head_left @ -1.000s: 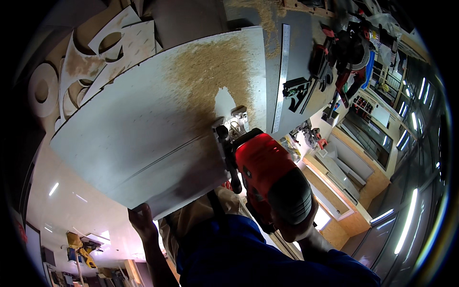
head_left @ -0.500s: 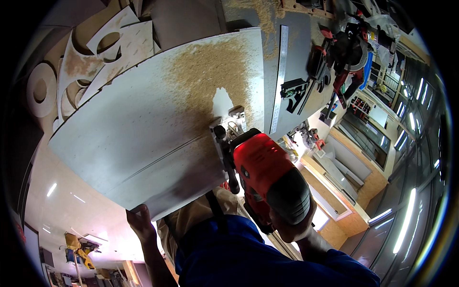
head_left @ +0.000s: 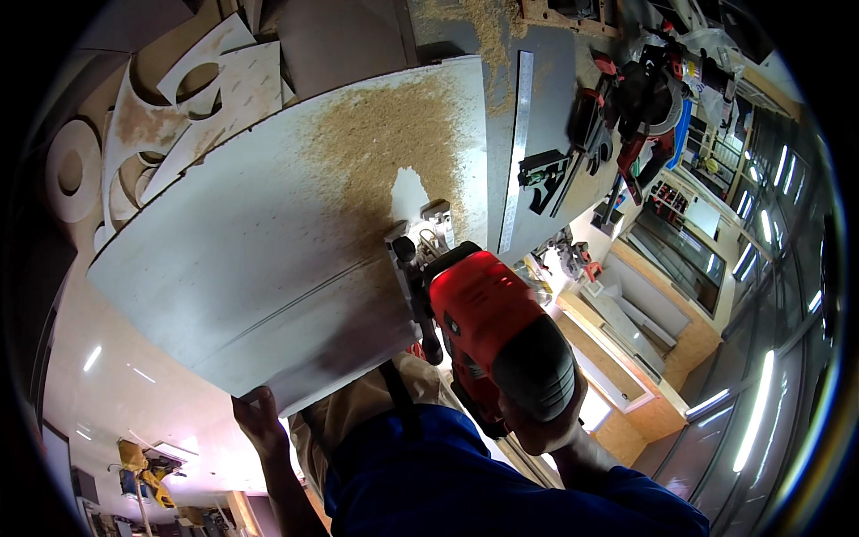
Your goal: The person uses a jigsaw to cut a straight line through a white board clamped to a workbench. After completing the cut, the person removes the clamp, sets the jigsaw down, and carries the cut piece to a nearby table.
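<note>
A white board (head_left: 242, 242) with a curved far edge lies in front of me, strewn with sawdust (head_left: 385, 125). Two thin dark lines run across its surface toward a red and black jigsaw (head_left: 488, 309). The jigsaw's metal base rests on the board near its right side, with a lit patch around the blade. My right hand (head_left: 546, 425) is wrapped around the jigsaw's handle, the fingers partly hidden under its body. At the board's near left edge, my left hand (head_left: 259, 421) grips the panel, thumb on top and the other fingers out of sight below.
Ring-shaped white offcuts (head_left: 73, 170) and cut sheets (head_left: 250, 80) lie at the far left. A metal ruler (head_left: 516, 152) and a black and green square (head_left: 543, 174) are right of the board. Further right stands a red and black power saw (head_left: 653, 107).
The whole view has shifted slightly. The jigsaw shows hardly any movement against the board, and both hands keep their hold.
</note>
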A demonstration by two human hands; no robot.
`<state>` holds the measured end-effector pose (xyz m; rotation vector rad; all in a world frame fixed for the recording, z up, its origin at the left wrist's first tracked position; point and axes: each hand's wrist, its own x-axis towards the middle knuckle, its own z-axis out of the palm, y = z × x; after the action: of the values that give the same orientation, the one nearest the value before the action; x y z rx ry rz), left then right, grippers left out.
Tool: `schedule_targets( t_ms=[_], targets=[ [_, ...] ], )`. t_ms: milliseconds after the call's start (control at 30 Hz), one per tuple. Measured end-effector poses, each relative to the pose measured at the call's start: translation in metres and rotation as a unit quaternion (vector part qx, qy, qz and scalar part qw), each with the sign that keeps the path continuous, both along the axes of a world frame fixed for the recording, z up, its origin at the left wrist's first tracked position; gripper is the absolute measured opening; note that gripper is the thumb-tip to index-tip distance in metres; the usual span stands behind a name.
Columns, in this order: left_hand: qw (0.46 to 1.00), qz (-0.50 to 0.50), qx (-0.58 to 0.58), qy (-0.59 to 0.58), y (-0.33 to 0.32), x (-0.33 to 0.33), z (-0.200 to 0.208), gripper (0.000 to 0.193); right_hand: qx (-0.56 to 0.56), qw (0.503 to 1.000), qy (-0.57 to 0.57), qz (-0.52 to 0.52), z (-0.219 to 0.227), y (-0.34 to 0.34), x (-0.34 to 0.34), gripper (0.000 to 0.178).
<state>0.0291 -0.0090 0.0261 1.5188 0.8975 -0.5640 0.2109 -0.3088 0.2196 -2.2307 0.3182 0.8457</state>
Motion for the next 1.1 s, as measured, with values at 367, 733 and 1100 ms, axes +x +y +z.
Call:
schedule_targets(
  t_ms=[367,733,1100],
  targets=[
    [0.999,0.03,0.031,-0.028,-0.007,0.005,0.001,0.04,-0.004,0.999,0.027,0.031,0.002,-0.003,-0.003,0.086],
    [0.999,0.028,0.028,-0.02,-0.006,0.001,0.001,0.042,-0.027,0.998,0.039,0.036,0.005,-0.001,0.002,0.085],
    [0.999,0.024,0.022,-0.022,-0.006,0.007,0.001,0.046,-0.007,0.999,0.032,0.033,0.004,-0.001,0.004,0.086]
  ],
)
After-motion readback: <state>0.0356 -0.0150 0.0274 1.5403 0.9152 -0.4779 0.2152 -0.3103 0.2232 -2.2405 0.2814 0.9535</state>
